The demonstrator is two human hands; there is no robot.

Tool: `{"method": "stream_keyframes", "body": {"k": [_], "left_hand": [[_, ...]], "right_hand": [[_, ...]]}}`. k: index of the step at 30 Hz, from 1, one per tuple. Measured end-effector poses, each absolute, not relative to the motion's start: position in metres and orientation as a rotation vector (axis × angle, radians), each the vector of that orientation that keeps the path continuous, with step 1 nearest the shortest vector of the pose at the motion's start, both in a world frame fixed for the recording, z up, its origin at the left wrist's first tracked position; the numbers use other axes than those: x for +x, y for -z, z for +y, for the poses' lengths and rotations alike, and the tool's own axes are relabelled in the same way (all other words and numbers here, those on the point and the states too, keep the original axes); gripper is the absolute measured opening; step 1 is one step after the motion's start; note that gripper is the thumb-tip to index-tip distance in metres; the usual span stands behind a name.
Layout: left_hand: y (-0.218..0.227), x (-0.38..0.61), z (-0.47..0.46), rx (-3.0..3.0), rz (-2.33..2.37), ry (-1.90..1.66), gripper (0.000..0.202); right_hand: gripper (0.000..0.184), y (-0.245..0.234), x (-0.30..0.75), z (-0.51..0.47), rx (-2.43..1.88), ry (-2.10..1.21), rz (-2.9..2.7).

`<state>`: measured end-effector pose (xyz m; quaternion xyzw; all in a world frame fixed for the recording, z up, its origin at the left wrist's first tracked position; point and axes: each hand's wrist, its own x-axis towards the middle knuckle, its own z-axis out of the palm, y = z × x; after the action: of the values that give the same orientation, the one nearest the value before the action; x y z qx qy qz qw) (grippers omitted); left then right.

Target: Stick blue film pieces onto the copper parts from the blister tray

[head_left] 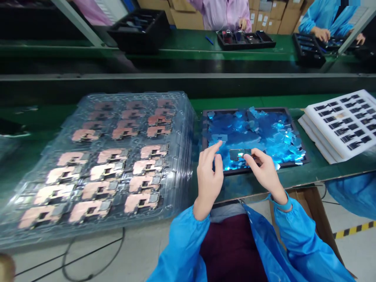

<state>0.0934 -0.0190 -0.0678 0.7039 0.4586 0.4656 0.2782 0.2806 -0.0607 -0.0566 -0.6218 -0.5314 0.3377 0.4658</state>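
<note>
My right hand point(264, 172) pinches a small dark rectangular part point(240, 154) between thumb and forefinger, low over a black-framed tray point(246, 110) heaped with shiny blue film scraps point(255, 135). My left hand point(209, 174) sits just left of that part, its fingers apart and raised over the tray's near edge. The forefinger's tip lies close to a pale film piece point(220, 137); I cannot tell if they touch. To my left stands a stack of transparent plastic trays point(183, 125) holding rows of copper-coloured parts point(105, 171).
A white foam tray point(320, 131) with rows of small black parts sits right, on a green workbench point(293, 172). Beyond a dark conveyor point(188, 80), co-workers in pink and blue gowns point(226, 15) handle black trays point(246, 39). A cardboard box point(311, 213) stands below.
</note>
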Motion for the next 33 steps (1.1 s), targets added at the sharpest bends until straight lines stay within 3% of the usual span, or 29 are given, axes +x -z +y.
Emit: {"method": "stream_keyframes", "body": {"k": [7,18,27,33], "left_hand": [[0.043,0.097,-0.018,1.372,1.022,-1.091,0.019],[0.046,0.096,-0.028,1.291,1.093,-1.134,0.015],[0.048,0.099,-0.025,1.103,1.027,-1.193,0.019],[0.051,0.098,-0.022,0.864,0.906,-1.086,0.03]], "right_hand": [[0.019,0.041,0.275,-0.051,-1.432,-0.754,-1.408],[0.032,0.047,0.271,-0.051,-1.402,-0.777,-1.373],[0.014,0.044,0.259,-0.047,-1.402,-0.118,-1.57],[0.014,0.045,0.259,-0.044,-1.361,0.179,-1.633]]}}
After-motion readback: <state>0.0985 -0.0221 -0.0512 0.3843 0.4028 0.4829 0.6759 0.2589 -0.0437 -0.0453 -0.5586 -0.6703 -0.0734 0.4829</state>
